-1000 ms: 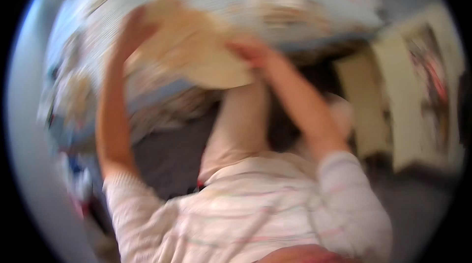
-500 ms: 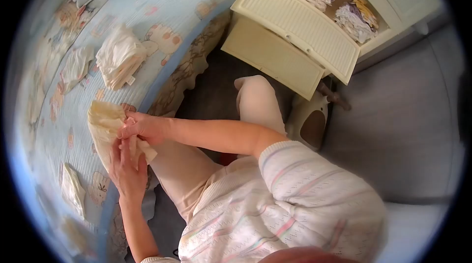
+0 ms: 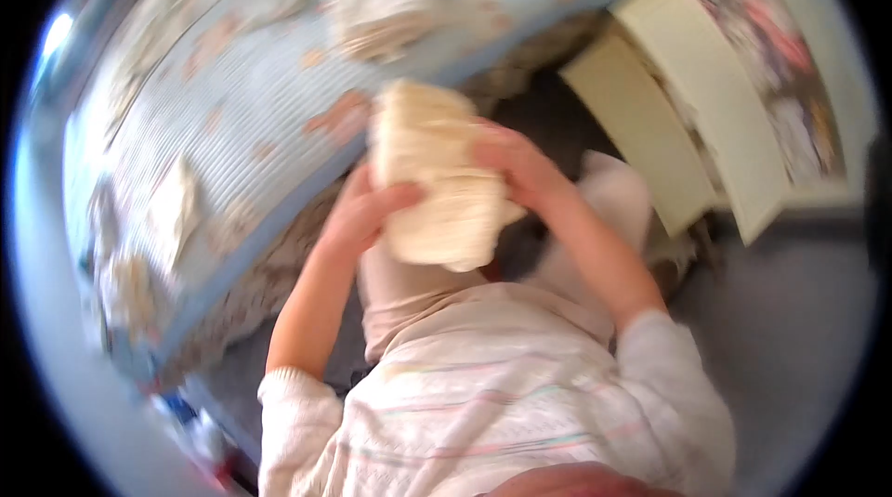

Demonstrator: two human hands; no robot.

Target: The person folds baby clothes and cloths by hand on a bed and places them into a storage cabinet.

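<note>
A pale yellow folded cloth (image 3: 441, 186), maybe a small garment, is held up in front of my lap. At its left edge my left hand (image 3: 362, 209) is closed on it, thumb lying across the front. Gripping the right edge is my right hand (image 3: 516, 163), with its fingertips partly hidden and smeared by motion. The cloth hangs in two layers or panels, with a crease across the middle. Beyond it, a stack of folded white cloths (image 3: 381, 9) lies on the light blue patterned bed cover (image 3: 269, 125).
A cream drawer unit (image 3: 706, 98) stands at the right with drawers pulled out. Clothes (image 3: 776, 32) fill its upper part. A small white cloth (image 3: 177, 209) and another pale cloth (image 3: 128, 288) lie on the bed's left side. Dark floor (image 3: 771, 311) shows at the right.
Both hands have brought the cloth rightward, from above the bed edge to in front of my lap. It now looks flatter and more spread between them. The camera view has turned.
</note>
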